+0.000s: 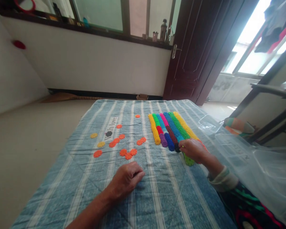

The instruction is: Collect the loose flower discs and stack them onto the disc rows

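Several long rods of stacked plastic discs lie side by side on a blue striped cloth (162, 190): a yellow rod (154, 129), a blue rod (173, 127) and a green rod (181, 128) among them. My right hand (193, 149) is closed over the near end of a light green rod (188, 160). My left hand (126, 178) rests on the cloth with its fingers curled under, and nothing shows in it. Loose orange discs (128, 154) and yellow discs (100, 144) lie scattered just beyond my left hand.
Clear plastic boxes (274, 168) and a clear lid (208, 124) sit along the cloth's right edge. A dark wooden door (195, 47) stands behind, and a dark frame (271, 92) is at the right. Bare floor (19, 143) lies to the left.
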`<state>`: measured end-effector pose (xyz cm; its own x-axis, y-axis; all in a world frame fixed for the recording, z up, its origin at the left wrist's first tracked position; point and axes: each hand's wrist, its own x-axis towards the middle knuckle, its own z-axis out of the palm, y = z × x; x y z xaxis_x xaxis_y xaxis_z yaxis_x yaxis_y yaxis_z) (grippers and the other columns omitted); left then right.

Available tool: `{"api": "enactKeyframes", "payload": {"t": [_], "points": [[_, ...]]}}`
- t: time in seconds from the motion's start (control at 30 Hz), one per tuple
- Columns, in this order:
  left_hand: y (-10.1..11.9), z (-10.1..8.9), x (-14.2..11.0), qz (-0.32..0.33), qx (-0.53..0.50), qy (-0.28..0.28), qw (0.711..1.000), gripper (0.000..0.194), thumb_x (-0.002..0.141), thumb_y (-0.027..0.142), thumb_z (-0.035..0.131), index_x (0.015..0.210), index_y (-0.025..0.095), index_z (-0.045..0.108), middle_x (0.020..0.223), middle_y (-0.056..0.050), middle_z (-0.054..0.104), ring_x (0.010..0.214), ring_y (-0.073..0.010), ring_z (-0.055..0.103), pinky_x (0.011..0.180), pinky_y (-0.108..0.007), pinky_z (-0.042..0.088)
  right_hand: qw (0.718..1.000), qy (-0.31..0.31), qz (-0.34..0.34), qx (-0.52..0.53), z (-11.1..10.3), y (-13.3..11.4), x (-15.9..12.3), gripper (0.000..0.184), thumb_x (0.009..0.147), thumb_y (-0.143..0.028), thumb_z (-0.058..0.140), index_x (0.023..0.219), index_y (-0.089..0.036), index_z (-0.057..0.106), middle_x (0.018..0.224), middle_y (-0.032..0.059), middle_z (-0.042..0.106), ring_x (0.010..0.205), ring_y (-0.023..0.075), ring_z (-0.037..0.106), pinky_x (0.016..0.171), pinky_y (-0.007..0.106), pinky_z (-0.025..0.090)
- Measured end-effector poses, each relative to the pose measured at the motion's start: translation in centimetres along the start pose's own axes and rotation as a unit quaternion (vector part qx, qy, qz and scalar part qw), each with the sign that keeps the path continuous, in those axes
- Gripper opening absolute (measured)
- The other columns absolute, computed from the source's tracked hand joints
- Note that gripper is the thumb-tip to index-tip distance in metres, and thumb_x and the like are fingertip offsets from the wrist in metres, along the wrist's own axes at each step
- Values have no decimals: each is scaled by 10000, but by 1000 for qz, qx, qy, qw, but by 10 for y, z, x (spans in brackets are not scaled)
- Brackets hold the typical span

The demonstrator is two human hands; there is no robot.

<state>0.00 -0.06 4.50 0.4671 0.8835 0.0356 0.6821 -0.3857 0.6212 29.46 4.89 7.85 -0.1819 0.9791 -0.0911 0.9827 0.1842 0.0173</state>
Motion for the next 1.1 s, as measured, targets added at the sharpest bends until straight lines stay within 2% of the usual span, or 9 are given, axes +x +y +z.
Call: {"api": "enactKeyframes", "payload": {"t": [0.2,0.33,0.5,0.63,0.77,0.87,0.93,1.0,1.1], "points": [[0,1,0,7,5,-7,1000,267,861,269,472,664,170,623,700,-27,608,674,-139,562,642,-246,424,1000,-11,8,-23,5,-1,5,154,857,-218,560,858,-217,714,826,83,714,825,247,676,596,267,354],[1,-2,-2,14,-2,2,1000,255,854,253,477,664,167,625,693,-24,612,676,-136,566,644,-239,423,999,-2,17,-28,3,-6,1,156,875,-233,548,909,-215,699,829,95,711,821,259,678,585,275,337],[-8,-15,-1,-5,-2,66,998,263,838,235,483,618,170,611,635,-5,594,642,-124,556,631,-227,418,1000,22,-3,-2,7,-20,-11,165,909,-277,525,895,-227,682,816,71,715,796,235,679,587,278,318],[-30,-35,1,-68,38,156,985,284,834,252,484,597,171,617,657,-11,611,643,-127,570,648,-230,434,997,22,-65,45,19,-42,-22,192,923,-268,488,877,-229,670,777,50,711,800,231,677,601,278,321],[-64,-67,8,-176,151,231,945,232,821,220,483,736,176,694,817,-42,686,783,-164,631,747,-245,458,985,-8,-139,104,33,-66,-31,196,911,-269,485,834,-227,660,761,37,709,783,210,676,611,274,326],[-91,-96,19,-316,234,227,891,286,826,191,456,900,182,732,1015,-77,715,944,-211,650,793,-264,469,980,-21,-163,116,39,-76,-34,194,904,-268,484,797,-226,641,753,28,705,757,201,668,606,275,318],[-105,-112,27,-357,244,233,871,336,811,177,465,1028,153,720,1121,-124,698,1004,-256,646,800,-299,477,977,-20,-168,126,42,-78,-35,195,904,-268,480,788,-227,631,749,22,701,753,196,663,606,274,315],[-114,-122,36,-377,243,229,864,359,790,177,493,1073,146,711,1123,-135,704,1013,-270,648,784,-303,481,976,-20,-169,134,43,-77,-35,194,903,-268,478,782,-227,624,746,19,697,754,193,660,606,274,313],[-118,-123,50,-367,233,209,876,323,778,236,538,1033,175,727,1079,-102,727,1002,-249,649,760,-270,470,975,-31,-164,144,45,-76,-35,200,903,-270,480,757,-221,607,740,16,693,743,189,654,610,274,316]]}}
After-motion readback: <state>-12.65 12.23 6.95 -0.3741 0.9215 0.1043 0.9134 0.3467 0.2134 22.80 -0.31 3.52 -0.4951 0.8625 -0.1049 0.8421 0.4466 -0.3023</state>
